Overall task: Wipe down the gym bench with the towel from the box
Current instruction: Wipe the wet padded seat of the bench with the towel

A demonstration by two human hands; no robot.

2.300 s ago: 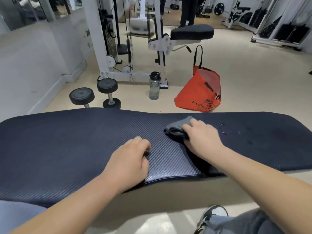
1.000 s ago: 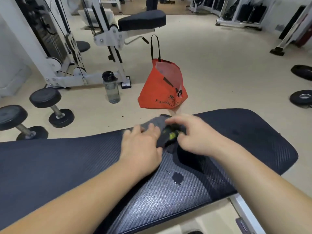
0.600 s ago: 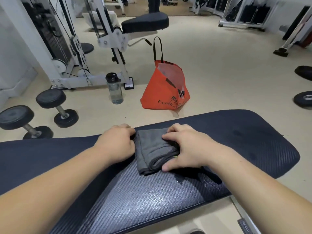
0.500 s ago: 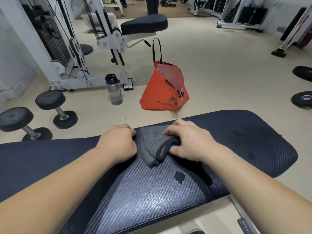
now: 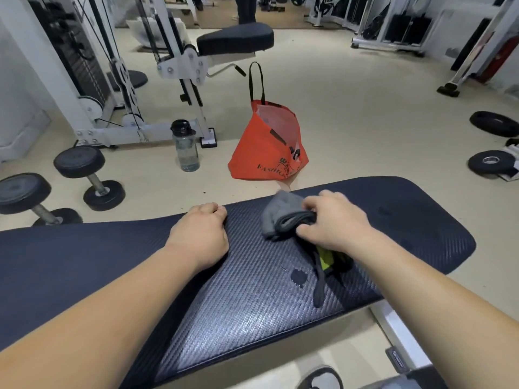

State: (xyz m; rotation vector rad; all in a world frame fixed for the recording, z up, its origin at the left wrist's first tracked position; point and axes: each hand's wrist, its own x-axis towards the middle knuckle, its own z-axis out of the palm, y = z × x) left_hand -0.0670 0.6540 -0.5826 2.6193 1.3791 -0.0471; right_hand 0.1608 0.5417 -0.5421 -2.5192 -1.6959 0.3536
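- The grey towel point(image 5: 280, 217) lies bunched near the bench's far edge. Half a second ago it lay flatter, between both hands.
- My right hand point(image 5: 334, 224) now has its grip clamped on the wad, fingers curled over the folds.
- The left hand point(image 5: 200, 234) has let go and sits apart from the towel, a fist on the bench point(image 5: 238, 304), its grip closed on nothing.
- I judge the regathering done and wiping next, since the wet spot point(image 5: 299, 277) just nearer me remains.
- Beyond the bench, an orange bag point(image 5: 266, 153) stands on the floor.
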